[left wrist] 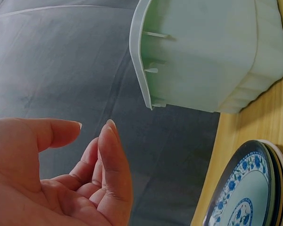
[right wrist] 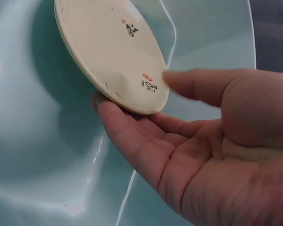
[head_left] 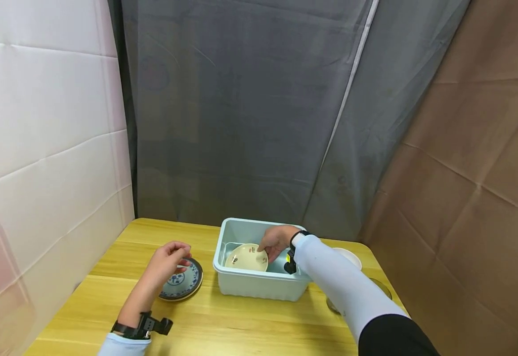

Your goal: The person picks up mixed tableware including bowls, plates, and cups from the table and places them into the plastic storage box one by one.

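Observation:
A cream plate (head_left: 246,257) with small dark and red marks is tilted inside the pale blue-green plastic basin (head_left: 259,286). My right hand (head_left: 279,240) pinches its right edge, thumb on the upper face and fingers beneath, as the right wrist view shows with the plate (right wrist: 111,52). My left hand (head_left: 170,262) hovers above a stack of plates (head_left: 191,281) left of the basin. Its fingers are loosely bent, with a gap between thumb and forefinger (left wrist: 114,165) and nothing held. The top plate of that stack (left wrist: 245,188) has a blue floral pattern and dark rim.
A white dish (head_left: 349,257) stands right of the basin, partly behind the right forearm. Near it, a glassy, brownish round item (head_left: 381,288) is mostly hidden by the sleeve. Grey curtain (head_left: 241,123) hangs behind the wooden table (head_left: 241,321), with cloth walls on both sides.

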`<state>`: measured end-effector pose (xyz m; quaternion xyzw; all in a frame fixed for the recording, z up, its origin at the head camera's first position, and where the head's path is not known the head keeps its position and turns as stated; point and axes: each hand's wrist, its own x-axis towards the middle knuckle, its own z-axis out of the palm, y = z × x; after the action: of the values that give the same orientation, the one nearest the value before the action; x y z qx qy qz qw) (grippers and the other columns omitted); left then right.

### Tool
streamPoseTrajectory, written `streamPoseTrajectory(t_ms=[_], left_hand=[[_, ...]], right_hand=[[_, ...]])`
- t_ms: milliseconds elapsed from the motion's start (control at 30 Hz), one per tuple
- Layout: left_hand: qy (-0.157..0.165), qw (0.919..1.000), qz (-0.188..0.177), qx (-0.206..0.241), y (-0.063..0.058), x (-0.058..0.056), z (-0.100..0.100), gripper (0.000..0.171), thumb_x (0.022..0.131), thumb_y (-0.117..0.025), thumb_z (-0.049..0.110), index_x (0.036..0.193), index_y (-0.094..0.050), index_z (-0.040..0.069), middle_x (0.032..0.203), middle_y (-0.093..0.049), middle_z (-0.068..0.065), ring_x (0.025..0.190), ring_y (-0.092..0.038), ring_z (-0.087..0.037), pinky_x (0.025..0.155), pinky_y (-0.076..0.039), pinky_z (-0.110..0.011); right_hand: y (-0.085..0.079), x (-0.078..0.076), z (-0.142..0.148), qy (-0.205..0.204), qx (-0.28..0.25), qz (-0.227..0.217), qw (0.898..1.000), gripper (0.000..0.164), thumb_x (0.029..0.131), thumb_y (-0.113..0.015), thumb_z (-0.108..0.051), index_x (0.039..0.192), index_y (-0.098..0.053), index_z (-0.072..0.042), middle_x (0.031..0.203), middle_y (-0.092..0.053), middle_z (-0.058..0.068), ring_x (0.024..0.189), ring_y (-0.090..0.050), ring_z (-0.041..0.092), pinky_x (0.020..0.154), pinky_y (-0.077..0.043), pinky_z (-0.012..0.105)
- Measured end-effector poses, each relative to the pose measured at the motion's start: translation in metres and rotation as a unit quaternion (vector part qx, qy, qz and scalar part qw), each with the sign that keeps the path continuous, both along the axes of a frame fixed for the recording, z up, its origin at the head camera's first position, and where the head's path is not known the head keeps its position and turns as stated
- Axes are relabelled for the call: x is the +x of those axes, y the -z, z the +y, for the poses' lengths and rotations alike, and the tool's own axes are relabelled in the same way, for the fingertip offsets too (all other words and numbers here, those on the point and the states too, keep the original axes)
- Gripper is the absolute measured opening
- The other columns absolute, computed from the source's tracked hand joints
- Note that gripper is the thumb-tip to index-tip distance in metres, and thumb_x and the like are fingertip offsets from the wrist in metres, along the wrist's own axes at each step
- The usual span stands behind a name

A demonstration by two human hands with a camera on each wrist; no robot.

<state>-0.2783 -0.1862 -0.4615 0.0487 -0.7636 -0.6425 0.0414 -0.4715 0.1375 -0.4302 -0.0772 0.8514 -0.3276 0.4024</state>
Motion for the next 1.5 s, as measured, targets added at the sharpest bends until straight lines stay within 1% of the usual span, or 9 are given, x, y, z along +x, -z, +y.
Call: streamPoseTrajectory(t_ms=[167, 367, 500, 633, 800, 933, 1133, 1300, 1500], left_hand=[[0.0, 1.0, -0.003, 0.006, 0.002, 0.002, 0.002, 0.036, 0.117, -0.058, 0.028, 0.136, -0.063, -0.002, 0.126, -0.068, -0.025, 0.099, -0.07, -0.024, 0.084, -0.063, -0.031], [-0.001, 0.9998, 0.0, 0.019, 0.002, 0.002, 0.004, 0.035, 0.117, -0.058, 0.026, 0.136, -0.063, -0.003, 0.124, -0.068, -0.024, 0.099, -0.07, -0.025, 0.083, -0.063, -0.03], [-0.003, 0.9999, 0.0, 0.015, 0.002, 0.003, 0.004, 0.035, 0.116, -0.059, 0.027, 0.135, -0.063, -0.003, 0.124, -0.068, -0.024, 0.099, -0.07, -0.025, 0.085, -0.064, -0.032], [-0.003, 0.9999, 0.001, 0.01, 0.004, 0.003, 0.004, 0.036, 0.116, -0.059, 0.027, 0.136, -0.063, -0.003, 0.126, -0.067, -0.025, 0.101, -0.071, -0.026, 0.087, -0.064, -0.035], [-0.006, 0.9999, 0.003, 0.014, 0.006, 0.004, 0.004, 0.036, 0.115, -0.06, 0.027, 0.136, -0.063, -0.003, 0.125, -0.068, -0.025, 0.101, -0.071, -0.026, 0.086, -0.064, -0.034], [-0.008, 0.9998, 0.004, 0.016, 0.007, 0.004, 0.003, 0.036, 0.116, -0.06, 0.027, 0.136, -0.063, -0.003, 0.123, -0.069, -0.022, 0.101, -0.071, -0.027, 0.086, -0.064, -0.033], [-0.001, 0.9998, 0.007, 0.018, 0.006, 0.001, 0.005, 0.036, 0.116, -0.06, 0.027, 0.137, -0.062, -0.003, 0.125, -0.068, -0.023, 0.103, -0.071, -0.029, 0.086, -0.064, -0.032], [0.004, 0.9998, 0.007, 0.015, 0.006, -0.001, 0.007, 0.037, 0.116, -0.059, 0.027, 0.137, -0.062, -0.003, 0.126, -0.068, -0.023, 0.103, -0.071, -0.027, 0.086, -0.063, -0.031], [0.01, 0.9998, 0.008, 0.014, 0.005, -0.004, 0.01, 0.037, 0.116, -0.06, 0.029, 0.138, -0.062, -0.001, 0.129, -0.068, -0.024, 0.104, -0.07, -0.027, 0.088, -0.063, -0.033]], right_hand=[[0.005, -0.004, 0.006, -0.001, 0.003, -0.036, 0.999, 0.038, 0.113, -0.063, -0.017, 0.133, -0.065, 0.014, 0.124, -0.074, 0.032, 0.113, -0.075, 0.036, 0.104, -0.061, 0.046], [0.01, -0.005, 0.011, -0.017, 0.015, -0.045, 0.999, 0.041, 0.112, -0.064, -0.021, 0.134, -0.066, 0.014, 0.123, -0.073, 0.032, 0.12, -0.073, 0.04, 0.109, -0.058, 0.051], [0.01, -0.003, 0.012, -0.025, 0.024, -0.061, 0.998, 0.047, 0.114, -0.062, -0.024, 0.141, -0.061, 0.014, 0.131, -0.071, 0.033, 0.127, -0.069, 0.043, 0.114, -0.053, 0.054], [0.013, -0.002, 0.012, -0.025, 0.031, -0.067, 0.997, 0.049, 0.114, -0.062, -0.025, 0.142, -0.06, 0.014, 0.134, -0.068, 0.034, 0.13, -0.067, 0.045, 0.115, -0.052, 0.054], [0.018, -0.005, 0.016, -0.027, 0.034, -0.068, 0.997, 0.051, 0.113, -0.062, -0.026, 0.142, -0.058, 0.015, 0.136, -0.066, 0.037, 0.133, -0.065, 0.048, 0.116, -0.051, 0.055], [0.017, -0.004, 0.016, -0.028, 0.033, -0.062, 0.997, 0.054, 0.113, -0.063, -0.027, 0.144, -0.056, 0.016, 0.136, -0.065, 0.037, 0.133, -0.065, 0.048, 0.117, -0.05, 0.056], [0.012, 0.002, 0.02, -0.025, 0.029, -0.064, 0.997, 0.056, 0.114, -0.062, -0.027, 0.146, -0.053, 0.017, 0.143, -0.061, 0.039, 0.138, -0.061, 0.051, 0.12, -0.046, 0.058], [0.009, 0.005, 0.027, -0.02, 0.028, -0.042, 0.999, 0.056, 0.112, -0.064, -0.027, 0.147, -0.054, 0.016, 0.143, -0.061, 0.038, 0.137, -0.061, 0.051, 0.119, -0.048, 0.058], [-0.005, 0.0, 0.037, -0.011, 0.018, 0.023, 1.0, 0.059, 0.11, -0.069, -0.03, 0.147, -0.056, 0.014, 0.141, -0.065, 0.034, 0.135, -0.064, 0.048, 0.115, -0.052, 0.056]])
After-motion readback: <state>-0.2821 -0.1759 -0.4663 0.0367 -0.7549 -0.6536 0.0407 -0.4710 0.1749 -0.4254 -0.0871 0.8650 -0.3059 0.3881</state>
